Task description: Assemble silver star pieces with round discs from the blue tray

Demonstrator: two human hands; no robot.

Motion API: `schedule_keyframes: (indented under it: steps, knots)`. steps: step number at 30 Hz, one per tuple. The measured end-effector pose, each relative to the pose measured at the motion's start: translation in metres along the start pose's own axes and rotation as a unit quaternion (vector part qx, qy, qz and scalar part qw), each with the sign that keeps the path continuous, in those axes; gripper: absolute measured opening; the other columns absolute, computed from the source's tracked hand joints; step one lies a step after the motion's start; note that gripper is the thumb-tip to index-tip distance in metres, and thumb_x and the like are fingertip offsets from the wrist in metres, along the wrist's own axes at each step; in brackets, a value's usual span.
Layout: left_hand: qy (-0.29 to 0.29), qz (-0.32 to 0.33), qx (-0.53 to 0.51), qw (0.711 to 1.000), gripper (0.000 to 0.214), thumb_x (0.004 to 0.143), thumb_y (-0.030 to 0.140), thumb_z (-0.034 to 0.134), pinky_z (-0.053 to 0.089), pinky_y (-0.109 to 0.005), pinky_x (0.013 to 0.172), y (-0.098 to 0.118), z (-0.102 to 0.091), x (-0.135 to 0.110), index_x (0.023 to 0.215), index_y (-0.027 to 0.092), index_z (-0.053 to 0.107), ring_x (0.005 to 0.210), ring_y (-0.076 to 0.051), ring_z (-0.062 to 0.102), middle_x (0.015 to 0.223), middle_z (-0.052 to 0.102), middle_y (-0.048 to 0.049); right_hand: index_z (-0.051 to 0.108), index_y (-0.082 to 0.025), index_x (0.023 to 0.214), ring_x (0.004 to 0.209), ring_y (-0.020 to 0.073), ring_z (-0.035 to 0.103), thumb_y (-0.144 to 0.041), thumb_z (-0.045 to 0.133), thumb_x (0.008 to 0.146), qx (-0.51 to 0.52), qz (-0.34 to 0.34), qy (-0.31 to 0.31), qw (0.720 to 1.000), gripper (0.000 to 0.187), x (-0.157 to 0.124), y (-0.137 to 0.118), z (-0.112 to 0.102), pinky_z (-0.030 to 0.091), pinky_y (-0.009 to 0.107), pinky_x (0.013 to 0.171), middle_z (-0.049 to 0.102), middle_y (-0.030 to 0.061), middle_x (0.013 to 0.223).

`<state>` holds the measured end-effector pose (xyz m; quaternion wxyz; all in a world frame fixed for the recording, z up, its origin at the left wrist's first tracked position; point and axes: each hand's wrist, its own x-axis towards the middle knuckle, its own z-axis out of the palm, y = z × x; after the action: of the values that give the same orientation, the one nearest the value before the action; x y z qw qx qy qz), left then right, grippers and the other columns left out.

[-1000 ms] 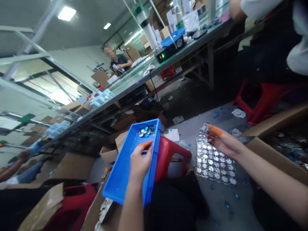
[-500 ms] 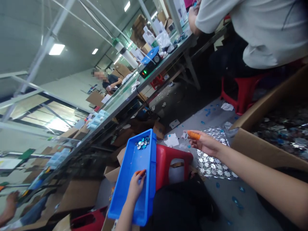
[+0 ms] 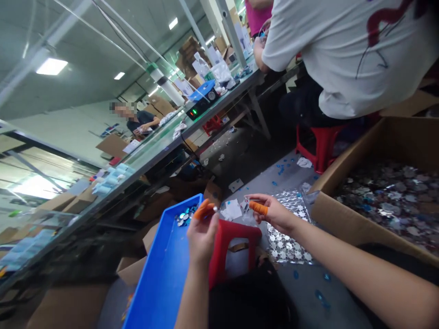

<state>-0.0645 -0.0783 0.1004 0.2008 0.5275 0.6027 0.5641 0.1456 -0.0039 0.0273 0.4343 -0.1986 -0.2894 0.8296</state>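
Note:
My left hand [image 3: 201, 230], with orange finger covers, is raised over the right edge of a blue tray [image 3: 161, 260]. Its thumb and fingers close on a small pale, shiny piece [image 3: 215, 209], too small to name. At the tray's far end lie several round silver and teal discs [image 3: 185, 216]. Facing it, my right hand [image 3: 276, 214], also wearing an orange cover, pinches a small silvery piece [image 3: 247, 201] whose shape is blurred. A red plastic stool [image 3: 222, 249] stands beneath and between the hands, against the tray.
A cardboard box [image 3: 339, 219] full of shiny flat pieces stands at the right. Near it, a sheet of silvery shapes [image 3: 288, 242] lies on the floor among teal bits. A person in a white shirt [image 3: 336, 59] sits at the long workbench [image 3: 161, 151]; another works farther back.
My left hand has risen from inside the tray towards my right hand, now with a small shiny piece at its fingertips. My right hand still pinches its piece. The view has shifted rightward.

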Motion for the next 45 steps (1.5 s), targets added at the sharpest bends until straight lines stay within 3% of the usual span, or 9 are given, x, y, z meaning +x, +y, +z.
schedule_keyframes:
  steps: [3, 6, 10, 20, 27, 30, 34, 40, 45]
  knots:
    - [-0.068, 0.03, -0.026, 0.997, 0.052, 0.083, 0.036, 0.079, 0.054, -0.035, 0.097, 0.002, 0.055, -0.001, 0.131, 0.021, 0.063, 0.107, -0.023, 0.067, 0.119, 0.068, -0.0116, 0.071, -0.016, 0.112, 0.048, 0.008, 0.054, -0.045, 0.091, 0.065, -0.026, -0.029, 0.007, 0.999, 0.059, 0.002, -0.002, -0.001, 0.045, 0.024, 0.046, 0.071, 0.0033, 0.079]
    - [-0.066, 0.048, -0.026, 0.996, 0.052, 0.085, 0.033, 0.077, 0.053, -0.037, 0.1, -0.011, 0.07, -0.006, 0.133, 0.021, 0.061, 0.11, -0.024, 0.066, 0.122, 0.067, -0.0124, 0.071, -0.015, 0.114, 0.048, 0.0091, 0.057, -0.044, 0.091, 0.065, -0.065, -0.036, 0.009, 0.997, 0.06, 0.001, -0.007, -0.002, 0.047, 0.025, 0.047, 0.073, 0.0054, 0.084]
    - [-0.087, 0.069, -0.02, 0.994, 0.052, 0.087, 0.029, 0.076, 0.052, -0.037, 0.1, -0.025, 0.064, -0.008, 0.135, 0.021, 0.06, 0.109, -0.023, 0.066, 0.122, 0.067, -0.0129, 0.073, -0.017, 0.113, 0.049, 0.0096, 0.059, -0.042, 0.093, 0.062, -0.092, -0.028, 0.027, 0.995, 0.06, -0.001, -0.01, -0.005, 0.049, 0.027, 0.048, 0.073, 0.0066, 0.092]
    - [-0.114, 0.064, -0.026, 0.991, 0.05, 0.088, 0.024, 0.074, 0.053, -0.042, 0.1, -0.027, 0.063, -0.011, 0.136, 0.021, 0.058, 0.108, -0.025, 0.067, 0.122, 0.066, -0.0136, 0.074, -0.018, 0.111, 0.053, 0.0099, 0.061, -0.038, 0.091, 0.065, -0.083, -0.021, 0.007, 0.996, 0.053, 0.0, -0.006, -0.001, 0.05, 0.026, 0.05, 0.075, 0.0096, 0.099]
    - [-0.109, 0.083, -0.033, 0.99, 0.048, 0.089, 0.024, 0.072, 0.054, -0.043, 0.1, -0.028, 0.065, -0.016, 0.135, 0.021, 0.059, 0.108, -0.026, 0.067, 0.117, 0.067, -0.0121, 0.073, -0.017, 0.117, 0.051, 0.0099, 0.058, -0.043, 0.088, 0.07, -0.062, -0.015, 0.004, 0.998, 0.055, 0.001, 0.004, -0.004, 0.048, 0.024, 0.051, 0.073, 0.0048, 0.075]
    - [-0.115, 0.089, -0.001, 0.989, 0.049, 0.089, 0.026, 0.072, 0.053, -0.044, 0.102, -0.025, 0.064, -0.016, 0.136, 0.022, 0.059, 0.109, -0.026, 0.067, 0.12, 0.066, -0.0128, 0.074, -0.016, 0.115, 0.051, 0.0101, 0.059, -0.044, 0.088, 0.07, -0.065, -0.012, 0.003, 0.998, 0.055, 0.001, 0.002, -0.004, 0.047, 0.024, 0.05, 0.073, 0.0054, 0.075]
    - [-0.134, 0.056, 0.011, 0.989, 0.052, 0.086, 0.033, 0.075, 0.052, -0.045, 0.104, -0.023, 0.063, -0.015, 0.135, 0.021, 0.061, 0.112, -0.029, 0.066, 0.125, 0.066, -0.0141, 0.074, -0.017, 0.115, 0.051, 0.0102, 0.06, -0.042, 0.091, 0.066, -0.077, -0.007, -0.001, 0.997, 0.058, 0.0, -0.004, -0.003, 0.047, 0.025, 0.05, 0.077, 0.0089, 0.091]
    - [-0.16, -0.073, -0.101, 0.979, 0.053, 0.084, 0.034, 0.079, 0.054, -0.04, 0.1, -0.024, 0.058, -0.008, 0.132, 0.02, 0.062, 0.113, -0.027, 0.066, 0.124, 0.068, -0.0138, 0.074, -0.015, 0.112, 0.052, 0.0115, 0.062, -0.04, 0.092, 0.064, -0.089, 0.007, 0.006, 0.996, 0.056, -0.001, -0.004, -0.005, 0.049, 0.026, 0.05, 0.076, 0.0091, 0.091]
    - [-0.129, -0.062, -0.111, 0.983, 0.052, 0.082, 0.031, 0.081, 0.053, -0.037, 0.1, -0.022, 0.054, -0.007, 0.129, 0.02, 0.064, 0.111, -0.025, 0.066, 0.126, 0.067, -0.0132, 0.072, -0.017, 0.117, 0.052, 0.0118, 0.064, -0.043, 0.089, 0.069, -0.069, 0.01, 0.011, 0.998, 0.057, 0.001, 0.0, -0.008, 0.048, 0.023, 0.049, 0.075, 0.0074, 0.082]
